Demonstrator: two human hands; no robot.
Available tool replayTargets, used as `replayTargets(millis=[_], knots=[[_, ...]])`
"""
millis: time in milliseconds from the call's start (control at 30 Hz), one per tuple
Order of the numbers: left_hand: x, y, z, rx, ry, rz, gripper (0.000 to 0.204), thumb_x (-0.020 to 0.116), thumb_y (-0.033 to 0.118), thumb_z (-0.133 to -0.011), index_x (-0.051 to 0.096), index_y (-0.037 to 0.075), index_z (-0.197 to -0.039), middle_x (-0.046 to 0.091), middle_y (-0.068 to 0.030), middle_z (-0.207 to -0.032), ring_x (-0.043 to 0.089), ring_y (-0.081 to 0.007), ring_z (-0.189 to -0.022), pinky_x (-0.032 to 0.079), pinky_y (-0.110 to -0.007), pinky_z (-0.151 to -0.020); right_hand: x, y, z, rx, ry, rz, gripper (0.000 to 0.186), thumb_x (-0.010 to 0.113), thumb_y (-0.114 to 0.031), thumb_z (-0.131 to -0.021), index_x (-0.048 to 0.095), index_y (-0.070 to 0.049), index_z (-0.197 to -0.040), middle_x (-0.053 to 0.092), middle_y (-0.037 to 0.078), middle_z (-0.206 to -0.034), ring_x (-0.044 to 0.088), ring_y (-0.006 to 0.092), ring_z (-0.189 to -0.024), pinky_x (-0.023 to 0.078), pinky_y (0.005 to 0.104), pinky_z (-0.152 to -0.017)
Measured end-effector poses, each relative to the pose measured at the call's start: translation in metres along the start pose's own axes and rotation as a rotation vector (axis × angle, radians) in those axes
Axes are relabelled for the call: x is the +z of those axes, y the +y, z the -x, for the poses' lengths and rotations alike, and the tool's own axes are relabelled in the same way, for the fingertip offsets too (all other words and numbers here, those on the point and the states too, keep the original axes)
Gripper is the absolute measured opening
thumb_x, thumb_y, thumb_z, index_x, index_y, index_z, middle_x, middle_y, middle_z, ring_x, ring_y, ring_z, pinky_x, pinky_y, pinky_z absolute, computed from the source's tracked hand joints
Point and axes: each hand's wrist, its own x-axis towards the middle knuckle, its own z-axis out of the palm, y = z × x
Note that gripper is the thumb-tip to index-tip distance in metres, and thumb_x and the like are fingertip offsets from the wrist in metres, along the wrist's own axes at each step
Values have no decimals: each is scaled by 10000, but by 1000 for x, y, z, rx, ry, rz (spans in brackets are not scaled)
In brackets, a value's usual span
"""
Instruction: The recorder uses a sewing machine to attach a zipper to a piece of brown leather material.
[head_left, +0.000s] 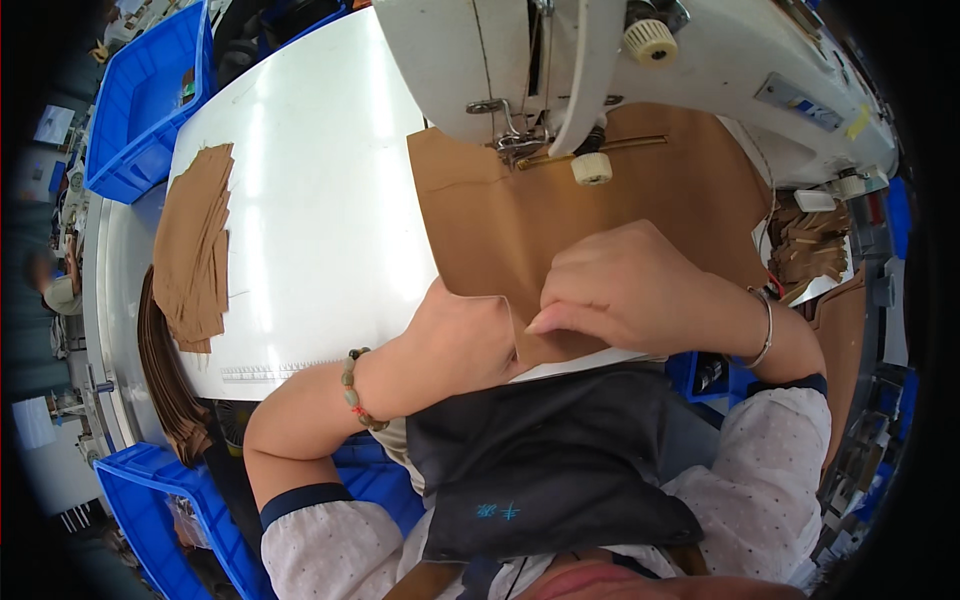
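A large brown sheet of leather-like material lies under the head of a white sewing machine. Its front edge is pinched between the closed fingers of my left hand. Close beside it, my right hand is bent over the same edge, thumb and fingers closed on the sheet. The fingertips of both hands are partly hidden. Near the presser foot, a narrow gold-coloured strip runs along the sheet. The needle's tip is too small to make out.
Brown cut pieces lie in a fanned stack on the left of the white table; more brown sheets hang at its edge. Blue bins stand at far left and below. Another brown pile sits at right.
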Motion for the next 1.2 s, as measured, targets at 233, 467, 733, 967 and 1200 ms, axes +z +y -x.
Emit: replayTargets(millis=[233, 467, 733, 967, 1200], knots=[[-3, 3, -1, 109, 291, -67, 195, 740, 288, -797, 731, 101, -852, 667, -61, -832, 673, -249, -808, 538, -378, -719, 14, 52, 10, 126, 190, 329, 474, 721, -465, -911, 734, -117, -1232, 655, 136, -1244, 606, 323, -1196, 477, 453, -1017], [-41, -37, 18, 18, 578, -226, 300, 822, 219, -778, 582, 109, -635, 592, -11, -691, 588, -184, -610, 441, -303, -509, 20, 47, 7, 162, 68, 387, 685, 747, -500, -845, 645, -124, -1409, 558, 187, -1478, 567, 360, -1266, 433, 467, -1102], [-5, -28, -18, -143, 350, -236, 744, 812, 488, -794, 653, 42, -1368, 677, -130, -1348, 613, -338, -1293, 461, -456, -1100, 27, 48, 7, 147, 146, 426, 643, 796, -482, -777, 725, -106, -1293, 623, 139, -1336, 560, 298, -1256, 442, 449, -1064], [-4, -31, -20, -152, 271, -245, 772, 780, 556, -781, 674, 45, -1349, 685, -127, -1337, 615, -322, -1303, 443, -456, -1118, 27, 50, 7, 128, 175, 452, 656, 803, -497, -752, 737, -98, -1269, 640, 135, -1331, 573, 282, -1241, 442, 432, -1058], [-5, -33, -23, -147, 281, -242, 767, 779, 560, -771, 682, 45, -1332, 690, -126, -1320, 616, -321, -1300, 445, -456, -1117, 29, 52, 7, 123, 183, 456, 662, 801, -506, -748, 740, -88, -1258, 652, 134, -1318, 585, 274, -1231, 447, 432, -1050]])
